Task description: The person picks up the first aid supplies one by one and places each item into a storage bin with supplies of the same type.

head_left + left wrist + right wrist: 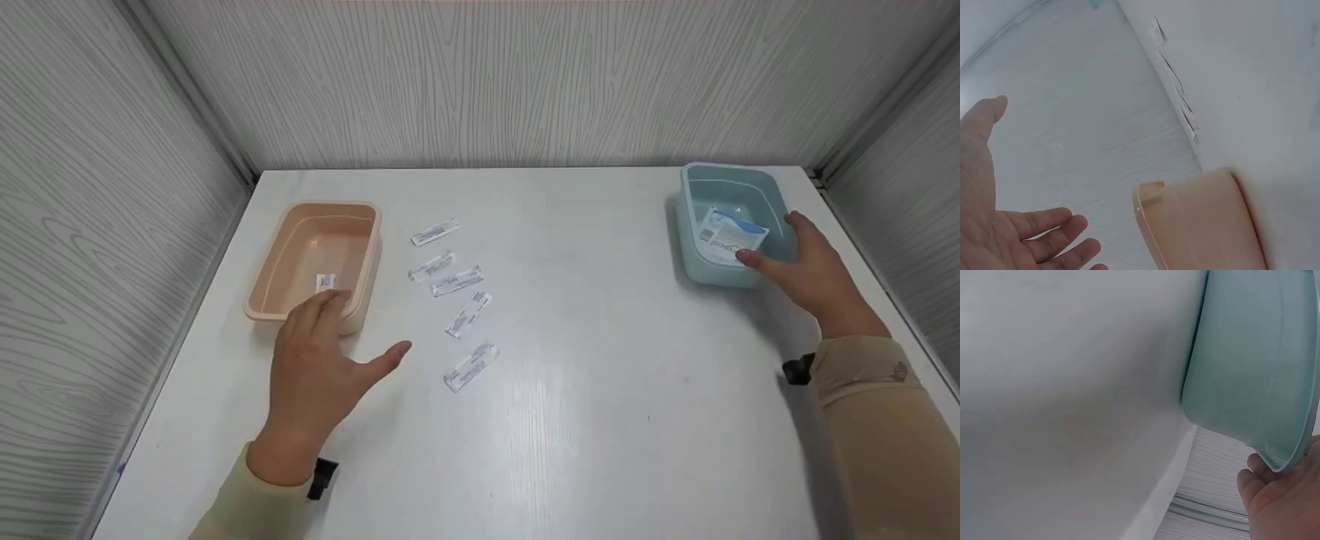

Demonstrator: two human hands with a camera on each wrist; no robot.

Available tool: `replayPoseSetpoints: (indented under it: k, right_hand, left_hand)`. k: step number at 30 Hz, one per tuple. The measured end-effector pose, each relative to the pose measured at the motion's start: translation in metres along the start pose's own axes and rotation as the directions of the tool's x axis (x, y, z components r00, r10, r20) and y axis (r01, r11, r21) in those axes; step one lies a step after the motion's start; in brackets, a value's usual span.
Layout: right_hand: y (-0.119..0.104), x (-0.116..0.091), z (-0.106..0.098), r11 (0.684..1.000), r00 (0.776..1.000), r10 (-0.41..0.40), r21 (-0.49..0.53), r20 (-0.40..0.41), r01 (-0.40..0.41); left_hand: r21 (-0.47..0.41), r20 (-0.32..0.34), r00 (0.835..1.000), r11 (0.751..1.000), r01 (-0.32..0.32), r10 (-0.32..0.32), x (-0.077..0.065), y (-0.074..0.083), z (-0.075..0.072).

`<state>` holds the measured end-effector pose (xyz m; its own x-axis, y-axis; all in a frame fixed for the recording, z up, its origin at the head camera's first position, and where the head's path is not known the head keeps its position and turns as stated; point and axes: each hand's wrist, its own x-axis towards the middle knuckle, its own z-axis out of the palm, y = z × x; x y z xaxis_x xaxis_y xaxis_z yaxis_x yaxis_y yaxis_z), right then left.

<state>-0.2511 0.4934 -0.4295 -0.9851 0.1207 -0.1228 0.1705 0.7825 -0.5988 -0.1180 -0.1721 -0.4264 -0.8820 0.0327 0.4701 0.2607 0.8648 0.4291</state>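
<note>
My left hand (319, 367) is held above the near edge of a peach plastic bin (330, 240), its fingers extended and its thumb spread wide. Nothing is in its grasp. A small white printed piece (325, 282) shows inside that bin, partly hidden behind the fingers. At the far right, my right hand (817, 277) grips the rim of a blue-green plastic bin (697, 255), thumb over the inner side and fingers outside. A white and blue printed packet (724, 234) lies in this bin, close to the thumb. In the right wrist view, fingertips (1249, 484) curl by the rim's corner.
Several slim white printed sachets lie in a loose column right of the peach bin, from a far sachet (435, 232) to a near sachet (471, 366). They rest on a white table (585, 360). Grey wood-grain panels (480, 82) enclose its back and sides.
</note>
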Motion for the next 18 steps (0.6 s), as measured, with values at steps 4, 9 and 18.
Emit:
replayPoseSetpoints:
  k: [4,9,18]
  right_hand:
    - [0.0,-0.008,0.004,1.0,1.0,-0.003,0.011,-0.001,0.003]
    - [-0.002,-0.017,0.008,0.999,1.0,0.003,0.032,-0.006,-0.002]
    - [0.003,-0.039,0.014,0.998,0.999,0.025,0.057,-0.022,-0.024]
  left_hand:
    - [-0.013,0.01,0.999,0.999,-0.049,0.049,-0.003,0.009,0.006]
    - [-0.005,0.035,0.997,0.998,-0.065,0.066,-0.004,0.02,0.009]
    - [0.002,0.141,0.988,0.998,-0.064,0.063,-0.006,0.035,0.019]
